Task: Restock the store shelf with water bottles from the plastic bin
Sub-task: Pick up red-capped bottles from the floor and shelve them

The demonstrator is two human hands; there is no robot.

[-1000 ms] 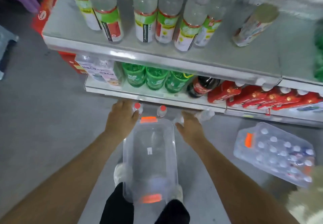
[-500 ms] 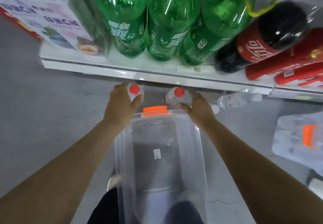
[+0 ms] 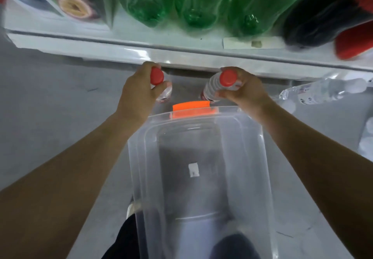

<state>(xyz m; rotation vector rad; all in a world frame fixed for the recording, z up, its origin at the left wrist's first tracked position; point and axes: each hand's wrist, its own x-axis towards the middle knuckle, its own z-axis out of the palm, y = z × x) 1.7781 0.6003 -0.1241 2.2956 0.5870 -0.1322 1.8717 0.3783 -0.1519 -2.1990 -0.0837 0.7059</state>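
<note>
The clear plastic bin (image 3: 139, 168) sits on the floor at your feet, orange latch (image 3: 191, 107) at its far end. Just beyond it, hands apart, your left hand (image 3: 137, 91) grips a red-capped water bottle (image 3: 157, 77) and your right hand (image 3: 246, 91) grips a second bottle (image 3: 217, 85). A third bottle (image 3: 323, 91) lies on the floor to the right. Above runs the shelf (image 3: 121, 49), with green bottles (image 3: 193, 6) on it

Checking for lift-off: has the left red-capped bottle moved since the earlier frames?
No: the bottle sits left of and beyond the orange latch, as before, in the left hand.
</note>
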